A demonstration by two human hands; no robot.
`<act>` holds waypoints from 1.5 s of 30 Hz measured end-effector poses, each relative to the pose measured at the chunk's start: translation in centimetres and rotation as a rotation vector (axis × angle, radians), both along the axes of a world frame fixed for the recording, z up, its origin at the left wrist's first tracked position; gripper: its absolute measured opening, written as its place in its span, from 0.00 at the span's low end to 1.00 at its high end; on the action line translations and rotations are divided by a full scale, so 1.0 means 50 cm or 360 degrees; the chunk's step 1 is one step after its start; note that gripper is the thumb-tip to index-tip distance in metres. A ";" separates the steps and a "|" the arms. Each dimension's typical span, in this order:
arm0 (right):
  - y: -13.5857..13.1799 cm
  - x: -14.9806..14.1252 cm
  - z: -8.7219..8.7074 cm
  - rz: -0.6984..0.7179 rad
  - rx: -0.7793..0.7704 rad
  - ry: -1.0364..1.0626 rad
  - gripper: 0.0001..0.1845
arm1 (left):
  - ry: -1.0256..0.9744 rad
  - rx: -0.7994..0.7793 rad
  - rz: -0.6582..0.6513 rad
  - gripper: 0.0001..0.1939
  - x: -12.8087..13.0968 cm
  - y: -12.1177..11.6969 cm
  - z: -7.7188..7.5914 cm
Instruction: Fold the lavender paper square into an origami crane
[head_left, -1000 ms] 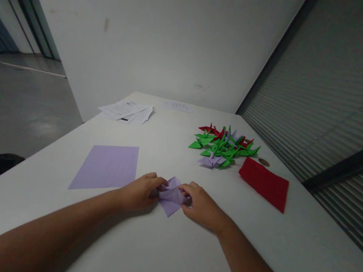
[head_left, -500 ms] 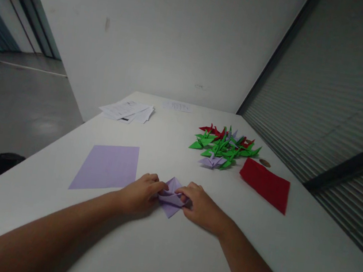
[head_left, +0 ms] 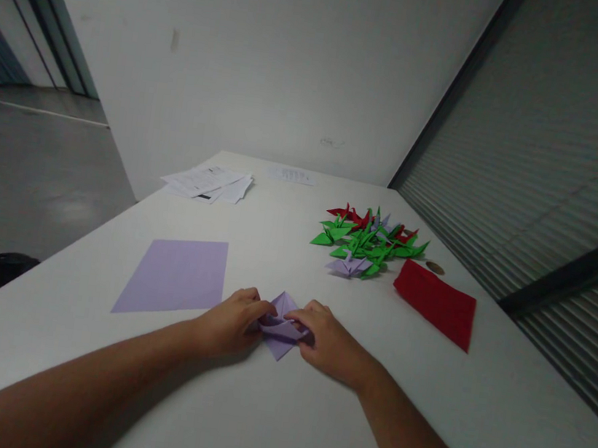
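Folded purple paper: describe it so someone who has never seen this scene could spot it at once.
On the white table, look between the left hand and right hand. They hold the folded purple paper, one corner toward the person. Unlike the flat purple sheet to its left, it is small, creased and held in both hands.

A bare, tapering left forearm (head_left: 109, 368) and left hand (head_left: 234, 322) show toward 7 o'clock; bare right forearm (head_left: 399, 421) and right hand (head_left: 330, 342) toward 5 o'clock.
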State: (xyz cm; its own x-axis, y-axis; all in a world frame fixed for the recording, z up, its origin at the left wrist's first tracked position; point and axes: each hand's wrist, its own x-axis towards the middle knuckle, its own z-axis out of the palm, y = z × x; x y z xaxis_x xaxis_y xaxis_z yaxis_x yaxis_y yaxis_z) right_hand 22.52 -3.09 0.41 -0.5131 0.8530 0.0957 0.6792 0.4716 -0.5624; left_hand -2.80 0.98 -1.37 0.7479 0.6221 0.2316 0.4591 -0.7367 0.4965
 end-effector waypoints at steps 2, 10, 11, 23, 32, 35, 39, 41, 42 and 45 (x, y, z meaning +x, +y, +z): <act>0.002 0.002 0.000 -0.0006 -0.0019 0.0015 0.33 | 0.0028 0.0050 -0.0015 0.18 -0.002 -0.001 0.003; 0.005 0.000 0.002 -0.0002 0.0018 -0.0050 0.26 | 0.0212 0.0241 -0.0088 0.16 -0.004 -0.002 0.010; 0.004 -0.002 0.003 0.0015 0.0029 -0.0068 0.27 | 0.0215 0.0248 -0.0093 0.17 -0.004 -0.002 0.010; 0.000 0.000 -0.006 0.0174 0.0104 -0.0173 0.41 | 0.0201 0.0286 -0.0150 0.23 -0.006 -0.002 0.008; -0.004 0.000 0.014 0.0219 0.0198 -0.0199 0.36 | 0.0280 0.0536 -0.0249 0.11 -0.003 -0.005 0.010; -0.004 0.007 0.024 0.0237 0.0203 -0.0197 0.32 | 0.0302 0.0541 -0.0258 0.11 -0.003 -0.006 0.013; -0.004 0.009 0.029 0.0292 0.0228 -0.0182 0.25 | 0.0305 0.0493 -0.0237 0.13 -0.005 -0.006 0.016; -0.004 0.007 0.026 0.0309 0.0210 -0.0158 0.27 | 0.0275 0.0429 -0.0199 0.16 -0.006 -0.007 0.017; -0.005 0.006 0.024 0.0318 0.0191 -0.0142 0.28 | 0.0254 0.0391 -0.0179 0.17 -0.006 -0.007 0.017; -0.004 0.005 0.022 0.0332 0.0131 -0.0110 0.29 | 0.0206 0.0289 -0.0140 0.18 -0.007 -0.007 0.017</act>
State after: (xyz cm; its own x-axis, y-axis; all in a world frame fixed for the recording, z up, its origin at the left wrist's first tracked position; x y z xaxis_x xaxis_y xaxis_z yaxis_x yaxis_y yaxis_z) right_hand 22.77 -3.30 1.49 -0.6854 0.7183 0.1191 0.5976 0.6484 -0.4717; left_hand -3.15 0.65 -0.53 0.8280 0.5103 0.2325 0.4406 -0.8484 0.2932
